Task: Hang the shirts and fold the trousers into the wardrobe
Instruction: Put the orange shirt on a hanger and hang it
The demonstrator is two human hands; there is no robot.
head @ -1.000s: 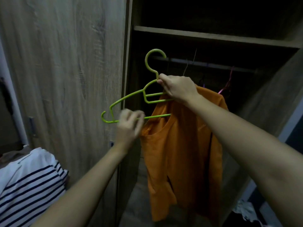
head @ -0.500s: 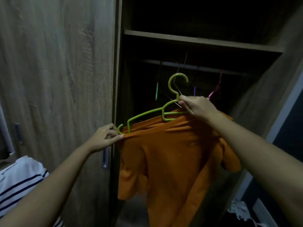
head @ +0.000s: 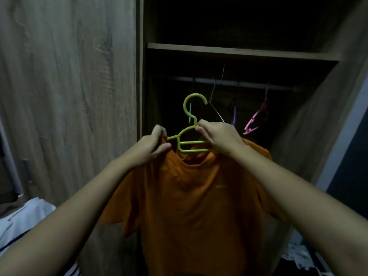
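Creased orange shirt on green hanger

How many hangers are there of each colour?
green hanger: 1
teal hanger: 1
purple hanger: 1
pink hanger: 1
wire hanger: 1
Total: 5 that I can make out in the dark wardrobe.

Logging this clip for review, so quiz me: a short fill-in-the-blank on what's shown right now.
1. The shirt on the hanger is ____.
2. Fingers of the right hand grip the hanger, whose colour is ____.
3. The hanger is not yet hung on the wardrobe ____.
Missing words: orange; green; rail.
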